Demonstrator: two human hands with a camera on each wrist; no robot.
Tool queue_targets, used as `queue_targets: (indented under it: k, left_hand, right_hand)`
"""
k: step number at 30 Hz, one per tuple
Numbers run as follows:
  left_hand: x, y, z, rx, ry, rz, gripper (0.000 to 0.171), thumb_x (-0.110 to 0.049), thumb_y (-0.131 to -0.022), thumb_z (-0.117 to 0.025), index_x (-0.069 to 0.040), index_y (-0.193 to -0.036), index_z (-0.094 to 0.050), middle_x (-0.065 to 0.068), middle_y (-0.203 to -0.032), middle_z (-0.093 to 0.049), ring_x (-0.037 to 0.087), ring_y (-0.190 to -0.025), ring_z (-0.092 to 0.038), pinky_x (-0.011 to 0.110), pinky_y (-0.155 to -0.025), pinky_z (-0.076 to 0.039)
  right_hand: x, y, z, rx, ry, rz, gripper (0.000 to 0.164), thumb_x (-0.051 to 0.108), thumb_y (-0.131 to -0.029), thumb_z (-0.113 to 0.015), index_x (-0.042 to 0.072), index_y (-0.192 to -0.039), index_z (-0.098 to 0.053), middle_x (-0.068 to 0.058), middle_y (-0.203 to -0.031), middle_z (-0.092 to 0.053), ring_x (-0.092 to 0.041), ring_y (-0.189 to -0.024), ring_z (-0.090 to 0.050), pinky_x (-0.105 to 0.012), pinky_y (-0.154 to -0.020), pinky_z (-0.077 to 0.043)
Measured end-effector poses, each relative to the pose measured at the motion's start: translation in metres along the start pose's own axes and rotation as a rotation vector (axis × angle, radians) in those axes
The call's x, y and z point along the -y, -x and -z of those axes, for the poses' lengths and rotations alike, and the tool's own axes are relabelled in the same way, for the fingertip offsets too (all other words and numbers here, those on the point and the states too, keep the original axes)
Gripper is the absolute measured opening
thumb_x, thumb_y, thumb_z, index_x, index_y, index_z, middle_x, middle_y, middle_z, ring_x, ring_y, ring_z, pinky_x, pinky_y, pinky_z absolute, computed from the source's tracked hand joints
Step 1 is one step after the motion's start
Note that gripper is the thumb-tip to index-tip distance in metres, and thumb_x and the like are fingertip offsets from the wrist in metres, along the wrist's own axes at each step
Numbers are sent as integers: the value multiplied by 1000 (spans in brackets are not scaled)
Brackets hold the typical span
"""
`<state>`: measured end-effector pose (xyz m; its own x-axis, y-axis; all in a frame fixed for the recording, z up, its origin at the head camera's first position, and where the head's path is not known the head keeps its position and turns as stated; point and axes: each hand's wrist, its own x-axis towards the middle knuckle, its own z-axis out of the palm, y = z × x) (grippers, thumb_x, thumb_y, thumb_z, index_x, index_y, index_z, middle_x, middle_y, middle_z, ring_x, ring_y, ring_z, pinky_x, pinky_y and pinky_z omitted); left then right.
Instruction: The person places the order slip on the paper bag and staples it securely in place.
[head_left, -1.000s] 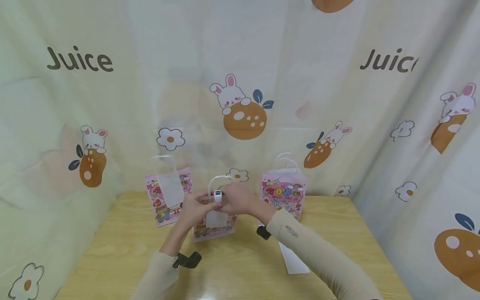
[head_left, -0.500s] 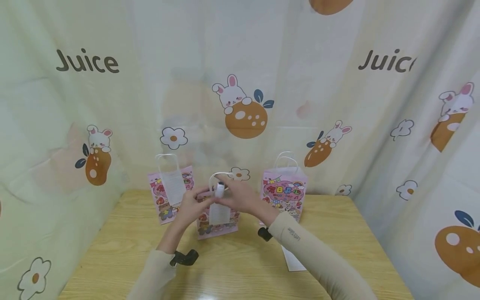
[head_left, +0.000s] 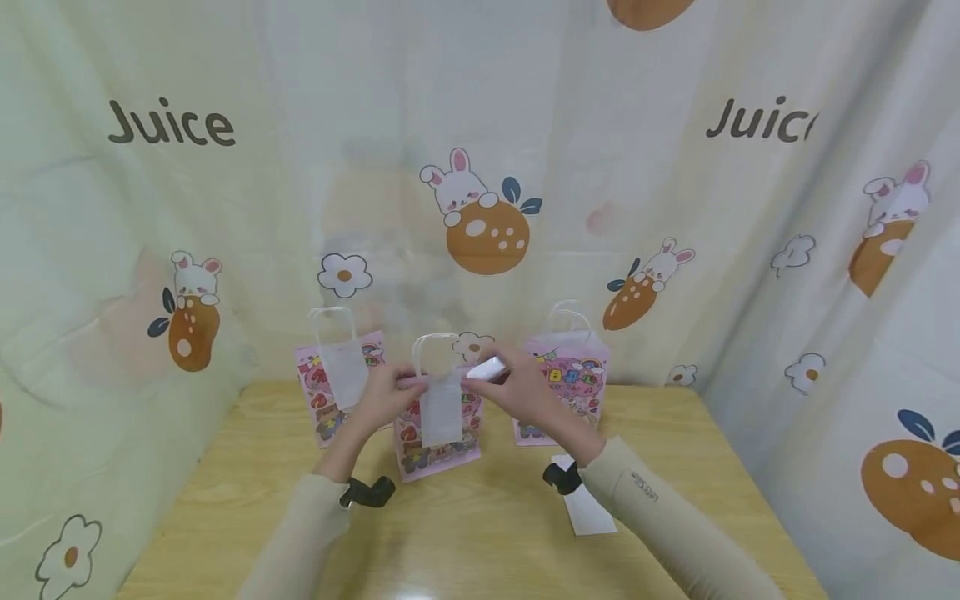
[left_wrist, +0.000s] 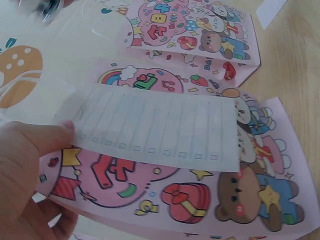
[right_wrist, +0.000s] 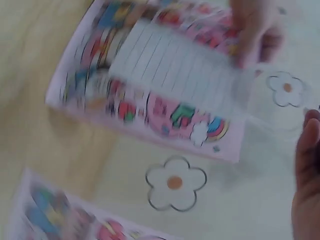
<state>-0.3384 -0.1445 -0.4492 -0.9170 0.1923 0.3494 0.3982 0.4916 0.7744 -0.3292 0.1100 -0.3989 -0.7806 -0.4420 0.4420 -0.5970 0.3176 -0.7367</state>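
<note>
In the head view, a pink cartoon gift bag (head_left: 414, 460) with white twisted handles stands mid-table. A white checklist slip (head_left: 442, 419) lies against its front, top end at the bag's rim. My left hand (head_left: 384, 397) pinches slip and rim together; the left wrist view has the thumb on the slip (left_wrist: 165, 131) and the fingers behind the bag. Just right of the rim, my right hand (head_left: 522, 390) holds a small white, shiny stapler-like tool (head_left: 487, 369), apart from the slip. That tool is blurred and cut off in the left wrist view.
A matching bag (head_left: 309, 382) with a slip on its front stands behind on the left. Another matching bag (head_left: 579, 385) stands at the right. A loose white slip (head_left: 590, 510) lies on the wooden table (head_left: 465, 546) near my right forearm. A printed curtain (head_left: 375, 183) hangs behind.
My right hand has drawn the tool away from the middle bag's rim to the right and tilted it over. My left hand keeps its pinch. The slip's top is now uncovered.
</note>
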Motion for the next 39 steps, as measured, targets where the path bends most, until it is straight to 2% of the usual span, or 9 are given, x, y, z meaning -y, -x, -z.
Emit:
queue_targets:
  k: [4, 7, 9, 13, 17, 23, 30, 34, 39]
  left_hand:
    - [-3, -10, 1, 29, -62, 39, 24, -10, -87, -74, 0, -108, -70, 13, -100, -71, 25, -90, -69, 37, -75, -56]
    - [-5, -20, -1, 60, -65, 71, 20, -9, -88, -72, -1, -106, -70, 13, -100, -71, 25, -89, -69, 37, -75, -56]
    - [-6, -28, -6, 82, -58, 75, 18, -10, -89, -71, -1, -104, -70, 13, -99, -71, 24, -89, -68, 37, -74, -56]
    - [-4, -44, -11, 110, -42, 57, 17, -10, -89, -69, 1, -102, -68, 14, -96, -70, 24, -86, -67, 35, -72, -55]
    - [2, -50, -16, 126, -42, 100, 18, -9, -89, -69, 2, -103, -68, 13, -96, -70, 23, -85, -67, 34, -71, -55]
    - [2, -59, -15, 91, -79, 108, 16, -13, -90, -69, -2, -102, -69, 11, -95, -70, 23, -84, -66, 35, -70, -55]
    - [7, -67, -17, 101, -94, 144, 14, -12, -91, -68, -1, -99, -69, 8, -88, -68, 20, -76, -62, 33, -65, -53]
    - [6, -74, -12, 89, -60, 160, 16, -12, -92, -67, 1, -101, -67, 12, -92, -68, 23, -81, -63, 36, -69, -53]
    - [2, -86, -4, 92, -67, 175, 18, -14, -93, -66, 0, -104, -66, 12, -93, -67, 24, -82, -63, 37, -71, -53]
  right_hand:
    - [-4, 24, 10, -29, -248, -338, 44, 26, -86, -76, 5, -116, -51, -16, -102, -57, -23, -80, -60, -33, -61, -52]
    - [-12, 44, 18, -28, -360, -432, 50, 17, -86, -75, 2, -123, -46, -19, -112, -52, -26, -91, -60, -37, -71, -53]
    - [-18, 58, 24, -58, -356, -409, 45, 10, -87, -74, 0, -123, -48, -19, -112, -52, -24, -91, -60, -38, -73, -54]
    - [-36, 79, 32, -150, -252, -241, 32, 2, -86, -72, -2, -114, -57, -18, -103, -58, -19, -80, -63, -32, -65, -55]
    - [-52, 100, 37, -191, -130, -158, 31, -1, -84, -74, -3, -112, -61, -16, -100, -60, -13, -78, -61, -26, -63, -55]
    - [-78, 122, 45, -215, 25, -185, 29, 4, -82, -78, 4, -107, -63, -12, -96, -63, -14, -79, -59, -26, -62, -53]
    - [-112, 162, 55, -287, 13, -258, 36, 1, -80, -78, -6, -112, -63, -24, -112, -62, -12, -87, -60, -25, -66, -55]
    - [-132, 178, 65, -302, 61, -318, 32, 0, -81, -77, -4, -109, -63, -18, -104, -63, -12, -86, -58, -24, -67, -54]
    - [-153, 187, 84, -298, 205, -361, 30, 5, -83, -76, 1, -110, -63, -12, -104, -66, -17, -92, -58, -24, -75, -50]
